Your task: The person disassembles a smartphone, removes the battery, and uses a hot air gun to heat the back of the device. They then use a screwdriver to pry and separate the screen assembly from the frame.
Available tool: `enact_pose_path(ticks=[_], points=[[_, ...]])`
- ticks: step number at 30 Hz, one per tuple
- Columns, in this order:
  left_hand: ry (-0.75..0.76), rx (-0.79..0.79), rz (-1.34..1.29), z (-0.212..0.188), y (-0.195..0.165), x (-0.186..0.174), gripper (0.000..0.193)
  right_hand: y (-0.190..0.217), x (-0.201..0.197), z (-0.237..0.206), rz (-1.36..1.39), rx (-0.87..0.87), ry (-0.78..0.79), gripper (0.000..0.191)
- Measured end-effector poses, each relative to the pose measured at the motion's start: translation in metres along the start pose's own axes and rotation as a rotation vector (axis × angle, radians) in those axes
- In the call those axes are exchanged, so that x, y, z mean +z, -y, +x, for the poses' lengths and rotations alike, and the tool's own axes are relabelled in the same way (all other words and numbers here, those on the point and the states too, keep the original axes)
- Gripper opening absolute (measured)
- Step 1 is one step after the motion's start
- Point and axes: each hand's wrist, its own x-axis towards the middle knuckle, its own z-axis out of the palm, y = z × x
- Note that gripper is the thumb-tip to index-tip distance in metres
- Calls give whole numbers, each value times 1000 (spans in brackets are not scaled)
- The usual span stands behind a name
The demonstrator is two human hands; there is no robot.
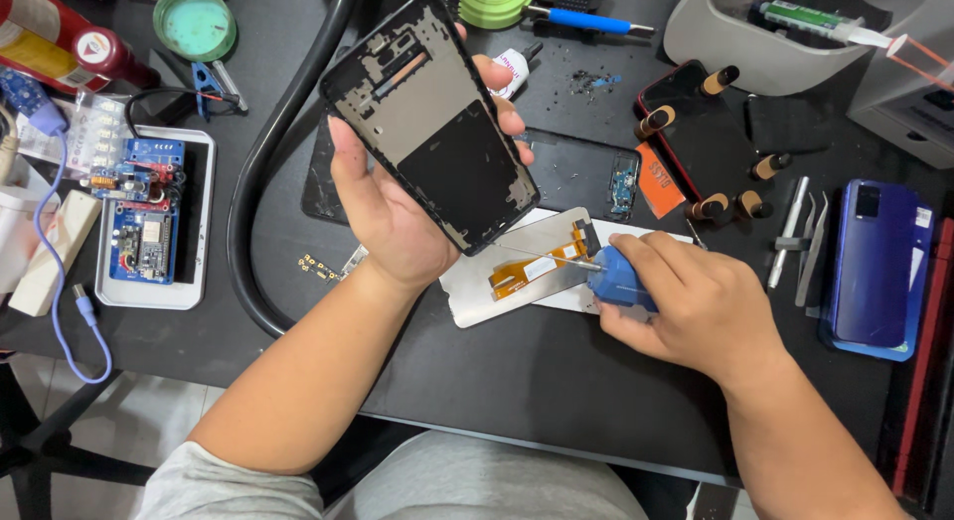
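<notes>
Head camera is looking down on a dark worktable point(517, 381). The left hand point(397, 217) is gripping a black phone frame point(432, 118), fingers wrapped around its edges, lifting it tilted above the table. The right hand point(696, 301) is closing around a blue-handled screwdriver point(616, 279), its thin tip lying over a silver display panel point(517, 272) with an orange flex cable point(537, 267). A blue phone point(874, 267) is lying well apart, at the right.
</notes>
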Motion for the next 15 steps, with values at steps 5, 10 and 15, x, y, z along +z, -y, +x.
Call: enact_pose_path(ticks=[5,10,15], points=[[-21,31,-20,1,-1,2,82,-1,2,0,29,2,-5,53],[-10,47,-76,2,0,3,80,3,5,0,61,-6,1,53],[-12,52,-84,1,0,3,80,6,9,1,92,-16,18,56]])
